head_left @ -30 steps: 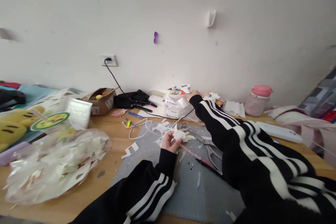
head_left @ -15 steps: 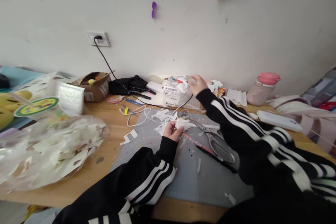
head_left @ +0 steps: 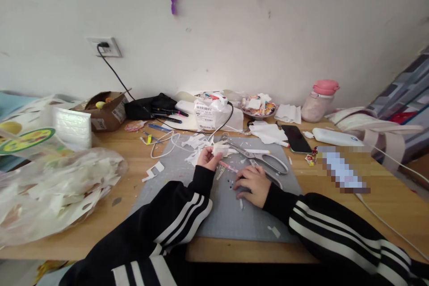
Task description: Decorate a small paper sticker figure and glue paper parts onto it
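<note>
As seen from the head view (the only one to go on), pinching narrowly w/ the left hand (head_left: 208, 159) on a small, flattish white piece (head_left: 220, 149), prob. paper. Located toward the far half of the flat grey cutting mat (head_left: 221, 219), just beside a heap of ragged white paper scraps (head_left: 195, 141); can't tell if lifted or resting on them. Lying low w/ the right hand (head_left: 254, 184), palm down, fingers loosely bent and a bit apart, over the near end of a slim pink-red pen-like stick (head_left: 228, 166); can't tell whether gripping it, b/c of being covered by those same fingers. Just past both, the long silver-grey metal scissors (head_left: 248, 154), w/ blade tips near the white piece and looped handles close to the right hand.

Could go wrong, judging fr. here: might crease or tear if pinched too hard, being prob. thin; might get lost among scraps of the same colour if let slip; might snag on the blade tips if shifted right; might get jogged by the scissors if bumped at the handles.

Pointing, approx., rightward out of the left fingertips, free end toward the blades. Long axis seemingly left to right, roughly level; too small and pale to be sure.
</note>
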